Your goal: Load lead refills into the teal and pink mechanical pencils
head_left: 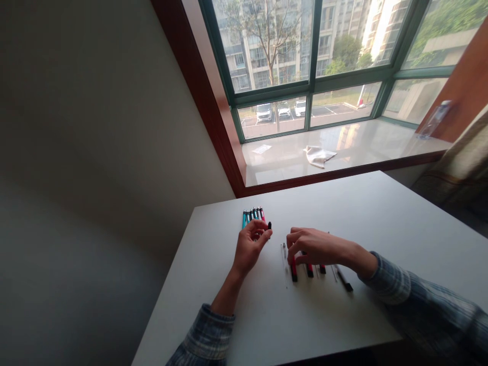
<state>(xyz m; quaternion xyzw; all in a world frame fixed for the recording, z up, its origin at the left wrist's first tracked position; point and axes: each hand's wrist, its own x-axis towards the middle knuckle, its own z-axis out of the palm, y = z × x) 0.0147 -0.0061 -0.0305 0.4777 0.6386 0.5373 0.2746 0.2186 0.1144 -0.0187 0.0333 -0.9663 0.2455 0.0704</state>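
Note:
Between thumb and forefinger, my left hand (249, 246) pinches a small black pen part (270, 225). My right hand (312, 245) reaches in from the right, fingers curled down around the upper end of a red pen barrel (294, 272) with a black end. Two more red-and-black barrels (309, 271) lie partly under that hand. Thin clear refills (286, 274) lie left of the barrels, and others lie between and to the right. A black pen piece (345, 279) rests at the right of the row. Behind my left hand, several assembled pens (251, 213), teal, dark and red, lie side by side.
The white table (229, 335) meets a red-brown window frame (290, 184) at the back. On the sill lie a white cloth (319, 155) and a scrap of paper (262, 149). A clear bottle (434, 121) stands at the right, near a curtain (463, 152).

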